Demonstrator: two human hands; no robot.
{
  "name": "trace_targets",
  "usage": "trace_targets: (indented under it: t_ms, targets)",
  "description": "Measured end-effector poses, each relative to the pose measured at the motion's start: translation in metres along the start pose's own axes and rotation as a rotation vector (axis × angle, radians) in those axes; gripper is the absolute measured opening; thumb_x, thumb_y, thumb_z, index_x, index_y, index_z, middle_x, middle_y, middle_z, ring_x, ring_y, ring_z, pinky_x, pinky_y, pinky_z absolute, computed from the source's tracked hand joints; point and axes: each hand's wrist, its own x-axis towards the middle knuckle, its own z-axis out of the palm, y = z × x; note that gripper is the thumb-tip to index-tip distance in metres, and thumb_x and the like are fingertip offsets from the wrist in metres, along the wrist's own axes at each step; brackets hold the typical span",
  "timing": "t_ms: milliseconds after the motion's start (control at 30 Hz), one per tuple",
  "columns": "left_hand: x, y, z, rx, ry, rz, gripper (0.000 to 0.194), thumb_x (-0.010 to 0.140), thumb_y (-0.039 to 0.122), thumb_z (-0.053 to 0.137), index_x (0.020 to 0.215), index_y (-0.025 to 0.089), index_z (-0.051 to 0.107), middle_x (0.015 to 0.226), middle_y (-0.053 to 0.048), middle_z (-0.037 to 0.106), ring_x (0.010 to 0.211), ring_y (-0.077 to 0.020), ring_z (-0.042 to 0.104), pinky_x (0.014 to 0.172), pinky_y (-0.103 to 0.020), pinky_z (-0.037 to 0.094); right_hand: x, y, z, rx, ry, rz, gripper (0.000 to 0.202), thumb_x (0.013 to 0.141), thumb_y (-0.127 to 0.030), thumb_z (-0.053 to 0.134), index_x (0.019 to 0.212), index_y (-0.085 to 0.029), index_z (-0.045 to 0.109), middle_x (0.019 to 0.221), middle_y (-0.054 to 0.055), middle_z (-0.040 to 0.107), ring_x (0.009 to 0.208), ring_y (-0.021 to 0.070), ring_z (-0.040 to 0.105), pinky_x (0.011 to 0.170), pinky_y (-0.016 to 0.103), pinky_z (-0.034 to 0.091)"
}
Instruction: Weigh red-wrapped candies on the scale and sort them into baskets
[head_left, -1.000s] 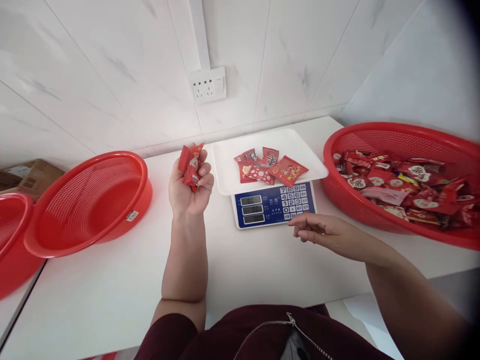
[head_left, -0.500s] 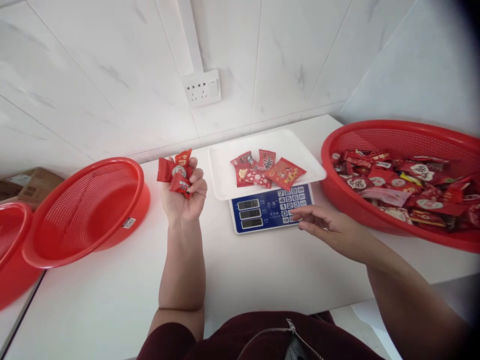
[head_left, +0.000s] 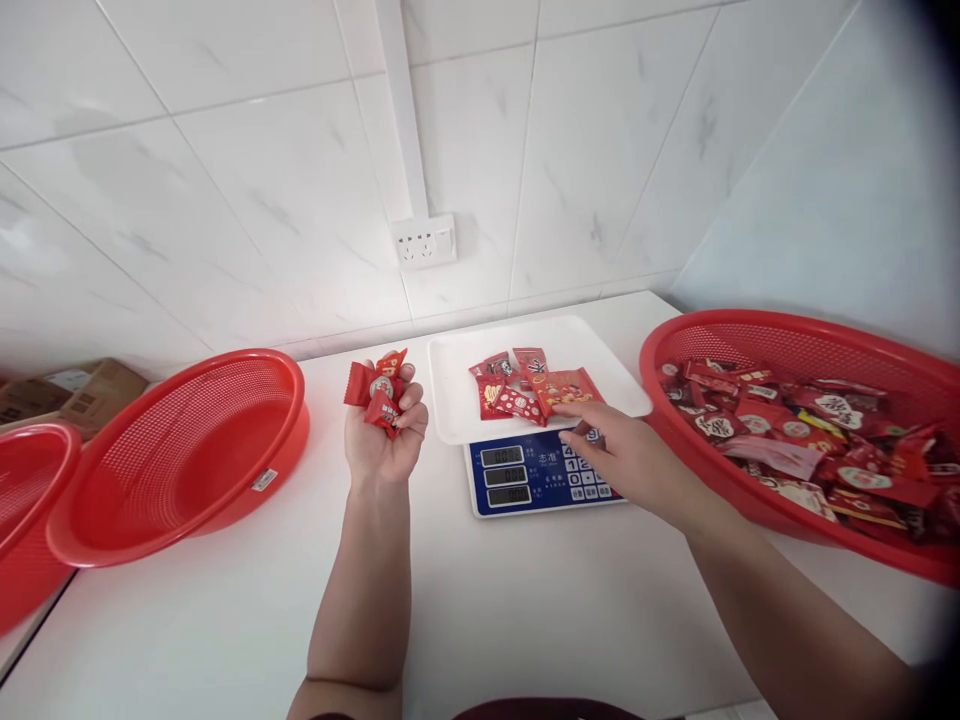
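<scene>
Several red candy packets (head_left: 383, 388) are held in my left hand (head_left: 390, 440), palm up, left of the scale. My right hand (head_left: 619, 452) reaches over the keypad of the blue scale (head_left: 544, 478), thumb and fingers apart. Its fingertips are at the lower edge of a large red packet (head_left: 568, 388); whether they touch it I cannot tell. Several red packets lie together on the white tray (head_left: 457, 410) on top of the scale. The digits on the scale's displays are hard to read.
A red basket (head_left: 750, 322) full of wrapped candies stands at the right. Another red basket (head_left: 180, 455) with nothing inside sits at the left, beside a third (head_left: 34, 500). Cardboard boxes (head_left: 101, 395) lie behind them. A socket (head_left: 425, 241) is on the wall.
My right hand has moved up from the keypad's lower part to the tray's front edge. My left hand still holds its packets. The view has tilted upward.
</scene>
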Motion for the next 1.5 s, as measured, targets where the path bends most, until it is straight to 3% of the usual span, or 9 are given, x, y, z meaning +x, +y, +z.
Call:
trace_targets:
  t_ms: [200, 367, 500, 633, 767, 1000, 1133, 1333, 1500]
  targets:
    - [-0.002, 0.001, 0.003, -0.02, 0.009, -0.017, 0.031, 0.094, 0.033, 0.036, 0.077, 0.015, 0.054, 0.072, -0.003, 0.055, 0.049, -0.0054, 0.039, 0.033, -0.01, 0.031, 0.022, -0.02, 0.017, -0.192, 0.061, -0.176, 0.033, 0.089, -0.036, 0.045, 0.117, -0.025, 0.06, 0.116, 0.005, 0.065, 0.112, 0.0275, 0.054, 0.086, 0.043, 0.049]
    - [-0.004, 0.003, 0.005, -0.028, 0.011, -0.019, 0.032, 0.095, 0.032, 0.032, 0.08, 0.014, 0.055, 0.072, -0.003, 0.054, 0.048, -0.0051, 0.038, 0.033, -0.01, 0.03, 0.047, -0.034, 0.029, -0.361, -0.002, -0.161, 0.034, 0.084, -0.028, 0.053, 0.116, -0.022, 0.06, 0.107, 0.01, 0.067, 0.106, 0.0309, 0.055, 0.081, 0.044, 0.047]
    - [-0.005, 0.005, 0.004, -0.036, 0.012, -0.006, 0.032, 0.095, 0.031, 0.032, 0.082, 0.014, 0.056, 0.071, -0.003, 0.054, 0.048, -0.0053, 0.038, 0.033, -0.01, 0.03, 0.051, -0.038, 0.023, -0.164, 0.002, -0.09, 0.037, 0.08, -0.03, 0.056, 0.117, -0.024, 0.06, 0.108, 0.009, 0.066, 0.107, 0.029, 0.056, 0.081, 0.042, 0.048]
    - [-0.004, 0.004, 0.002, -0.041, -0.001, -0.011, 0.032, 0.095, 0.032, 0.034, 0.082, 0.014, 0.057, 0.071, -0.003, 0.054, 0.049, -0.0051, 0.039, 0.033, -0.01, 0.03, 0.056, -0.032, 0.006, 0.188, 0.188, 0.018, 0.043, 0.084, -0.041, 0.05, 0.124, -0.026, 0.052, 0.108, 0.007, 0.065, 0.096, 0.024, 0.062, 0.08, 0.039, 0.049]
    - [-0.003, 0.003, 0.001, -0.024, 0.0, -0.025, 0.028, 0.093, 0.033, 0.04, 0.082, 0.015, 0.057, 0.071, -0.002, 0.055, 0.048, -0.0046, 0.04, 0.034, -0.01, 0.029, 0.081, -0.017, -0.006, 0.135, 0.288, 0.037, 0.039, 0.087, -0.031, 0.04, 0.123, -0.023, 0.051, 0.114, 0.01, 0.062, 0.1, 0.025, 0.061, 0.083, 0.039, 0.048]
    - [-0.004, 0.002, 0.0, -0.026, -0.02, -0.033, 0.026, 0.092, 0.032, 0.044, 0.081, 0.014, 0.057, 0.071, -0.002, 0.055, 0.048, -0.004, 0.041, 0.034, -0.01, 0.03, 0.117, -0.009, 0.006, -0.23, -0.008, 0.125, 0.055, 0.081, -0.047, 0.052, 0.126, -0.015, 0.049, 0.111, 0.018, 0.064, 0.098, 0.031, 0.062, 0.075, 0.037, 0.047]
    - [-0.002, -0.003, 0.0, -0.009, -0.017, -0.046, 0.022, 0.089, 0.033, 0.049, 0.081, 0.014, 0.058, 0.07, -0.001, 0.056, 0.047, -0.004, 0.041, 0.034, -0.01, 0.029, 0.12, -0.012, 0.013, -0.265, -0.022, 0.096, 0.06, 0.074, -0.043, 0.06, 0.128, -0.018, 0.047, 0.111, 0.015, 0.066, 0.098, 0.0324, 0.061, 0.075, 0.04, 0.047]
    - [0.0, -0.021, 0.0, 0.177, -0.053, -0.097, 0.019, 0.079, 0.032, 0.064, 0.087, 0.017, 0.057, 0.077, -0.001, 0.06, 0.047, -0.0033, 0.042, 0.035, -0.012, 0.027, 0.109, -0.018, 0.004, 0.158, 0.298, 0.07, 0.056, 0.069, -0.027, 0.062, 0.123, -0.019, 0.051, 0.11, 0.01, 0.064, 0.096, 0.0259, 0.061, 0.084, 0.04, 0.047]
    - [0.0, -0.036, -0.002, 0.462, -0.152, -0.053, 0.032, 0.072, 0.038, 0.071, 0.081, 0.02, 0.047, 0.08, 0.001, 0.062, 0.045, -0.0019, 0.039, 0.038, -0.014, 0.025, 0.092, -0.028, -0.005, 0.617, 0.384, 0.024, 0.052, 0.069, -0.032, 0.063, 0.119, -0.022, 0.051, 0.095, 0.004, 0.065, 0.083, 0.0214, 0.063, 0.076, 0.039, 0.052]
